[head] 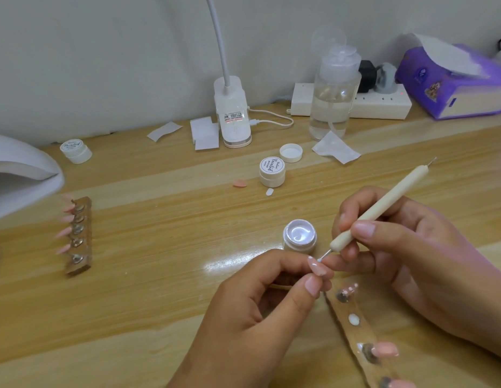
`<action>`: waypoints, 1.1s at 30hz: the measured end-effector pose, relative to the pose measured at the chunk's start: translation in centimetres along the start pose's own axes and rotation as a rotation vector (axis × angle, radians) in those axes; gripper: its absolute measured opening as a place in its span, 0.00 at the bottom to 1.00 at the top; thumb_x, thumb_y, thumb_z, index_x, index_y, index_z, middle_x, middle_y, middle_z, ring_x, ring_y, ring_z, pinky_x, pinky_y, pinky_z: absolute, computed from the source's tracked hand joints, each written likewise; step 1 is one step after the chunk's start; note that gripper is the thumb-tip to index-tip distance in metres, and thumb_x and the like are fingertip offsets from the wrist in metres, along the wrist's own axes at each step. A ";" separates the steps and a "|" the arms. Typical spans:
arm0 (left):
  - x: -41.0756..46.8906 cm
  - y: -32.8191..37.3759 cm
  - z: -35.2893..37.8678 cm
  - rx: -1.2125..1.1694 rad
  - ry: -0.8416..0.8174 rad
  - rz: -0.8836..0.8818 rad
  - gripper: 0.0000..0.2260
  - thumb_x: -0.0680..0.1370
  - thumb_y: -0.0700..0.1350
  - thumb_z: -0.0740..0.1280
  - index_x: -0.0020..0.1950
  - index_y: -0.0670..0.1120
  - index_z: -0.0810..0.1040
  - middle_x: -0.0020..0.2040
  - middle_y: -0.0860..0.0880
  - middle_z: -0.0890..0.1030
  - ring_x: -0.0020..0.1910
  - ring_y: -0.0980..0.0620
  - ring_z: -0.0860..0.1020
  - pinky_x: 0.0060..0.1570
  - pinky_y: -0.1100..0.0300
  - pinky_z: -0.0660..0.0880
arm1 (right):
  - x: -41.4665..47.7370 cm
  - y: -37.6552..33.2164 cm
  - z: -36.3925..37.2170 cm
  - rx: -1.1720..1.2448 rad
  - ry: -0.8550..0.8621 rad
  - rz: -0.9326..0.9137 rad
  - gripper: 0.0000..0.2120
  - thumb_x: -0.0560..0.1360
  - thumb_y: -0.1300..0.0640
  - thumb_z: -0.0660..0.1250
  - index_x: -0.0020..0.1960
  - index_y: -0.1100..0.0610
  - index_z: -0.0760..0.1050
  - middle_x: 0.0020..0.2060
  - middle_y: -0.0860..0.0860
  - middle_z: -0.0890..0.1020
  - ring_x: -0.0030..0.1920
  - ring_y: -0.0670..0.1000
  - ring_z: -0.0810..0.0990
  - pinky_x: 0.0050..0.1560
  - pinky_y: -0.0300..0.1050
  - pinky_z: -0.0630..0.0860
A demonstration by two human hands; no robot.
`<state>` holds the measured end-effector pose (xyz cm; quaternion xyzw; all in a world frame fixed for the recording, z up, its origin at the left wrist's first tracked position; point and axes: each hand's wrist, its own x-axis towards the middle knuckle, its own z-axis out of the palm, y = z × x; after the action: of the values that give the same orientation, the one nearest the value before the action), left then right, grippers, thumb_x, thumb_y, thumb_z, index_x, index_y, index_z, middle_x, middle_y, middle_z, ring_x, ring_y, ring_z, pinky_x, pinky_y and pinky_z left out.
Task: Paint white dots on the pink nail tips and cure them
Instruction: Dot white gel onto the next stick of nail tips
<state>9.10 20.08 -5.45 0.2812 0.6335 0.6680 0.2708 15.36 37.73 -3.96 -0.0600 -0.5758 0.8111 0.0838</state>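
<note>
A small glossy pink plastic nail tip (316, 268) was pinched between thumb and forefinger of the left hand (260, 309), low at the wooden table's (159, 247) centre. A slim cream dotting tool (375, 211) was gripped pen-fashion in the right hand (406, 253), its white-loaded point at the tip's upper edge. An open round jar of white gel (300, 238) stood at twelve o'clock. The tip was judged featherlight, stiff and slick, best held at the sides, clear of wet dots.

Left hand (260, 312) curled in and pinched a pink nail tip (317, 268) between thumb and forefinger. Right hand (417, 256) gripped the dotting pen (383, 208).
</note>
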 end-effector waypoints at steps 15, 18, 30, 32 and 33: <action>0.0 0.0 0.0 0.021 -0.002 0.002 0.07 0.69 0.53 0.69 0.45 0.55 0.83 0.44 0.53 0.85 0.45 0.57 0.83 0.44 0.68 0.76 | 0.0 0.0 0.0 -0.035 -0.007 0.005 0.04 0.64 0.54 0.70 0.38 0.54 0.80 0.30 0.53 0.78 0.34 0.48 0.81 0.41 0.42 0.81; 0.0 0.0 0.0 0.016 -0.002 0.003 0.07 0.69 0.53 0.69 0.45 0.55 0.83 0.44 0.53 0.85 0.46 0.57 0.83 0.44 0.68 0.76 | 0.0 0.0 0.0 -0.019 -0.002 0.005 0.05 0.63 0.54 0.71 0.38 0.55 0.80 0.31 0.53 0.78 0.34 0.48 0.79 0.41 0.42 0.81; 0.0 0.1 0.0 0.015 -0.003 0.000 0.07 0.69 0.54 0.69 0.45 0.55 0.83 0.44 0.53 0.85 0.45 0.58 0.82 0.45 0.68 0.76 | 0.0 0.0 -0.1 -0.017 -0.006 0.004 0.05 0.64 0.54 0.71 0.38 0.55 0.80 0.31 0.53 0.78 0.34 0.48 0.80 0.41 0.43 0.81; -0.1 0.1 -0.1 0.020 -0.003 -0.001 0.07 0.69 0.54 0.69 0.45 0.55 0.83 0.44 0.53 0.85 0.45 0.58 0.82 0.45 0.68 0.76 | 0.0 0.0 -0.1 -0.019 -0.010 0.009 0.05 0.64 0.55 0.71 0.38 0.55 0.80 0.31 0.53 0.78 0.34 0.48 0.80 0.41 0.43 0.81; -0.1 0.1 -0.1 0.020 -0.003 -0.001 0.07 0.69 0.54 0.69 0.45 0.55 0.83 0.44 0.53 0.85 0.45 0.58 0.82 0.45 0.68 0.76 | 0.0 0.0 -0.1 -0.019 -0.015 0.012 0.05 0.64 0.55 0.71 0.38 0.55 0.80 0.31 0.53 0.78 0.35 0.49 0.81 0.41 0.43 0.81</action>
<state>9.09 20.00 -5.38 0.2846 0.6400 0.6611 0.2690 15.37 37.78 -3.99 -0.0582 -0.5835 0.8066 0.0740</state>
